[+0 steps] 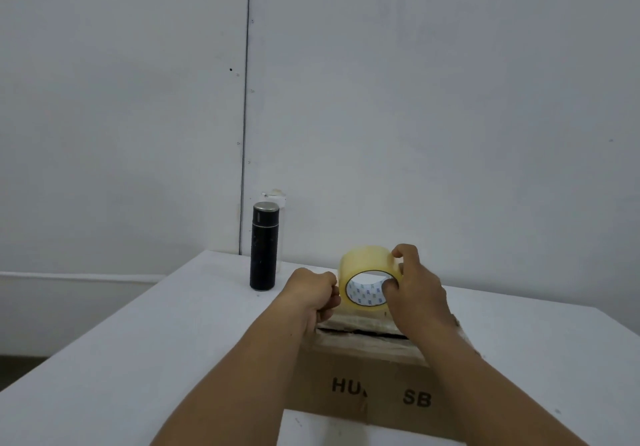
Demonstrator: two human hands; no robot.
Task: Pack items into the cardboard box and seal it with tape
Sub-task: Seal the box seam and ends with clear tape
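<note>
A brown cardboard box (pixel 374 386) with black letters on its near side stands on the white table in front of me. Its top flaps are folded down, with a dark gap between them. Above the box's far edge I hold a roll of clear yellowish tape (pixel 363 265) upright. My right hand (pixel 415 293) grips the roll, thumb in the core and fingers over the top. My left hand (pixel 317 295) is closed at the roll's left side, apparently pinching the tape's end; the end itself is hidden.
A black flask (pixel 264 246) with a metal cap stands upright on the white table (pixel 156 334) to the left of the box, near the wall. A clear bottle is partly hidden behind it. The table's left edge runs diagonally toward me.
</note>
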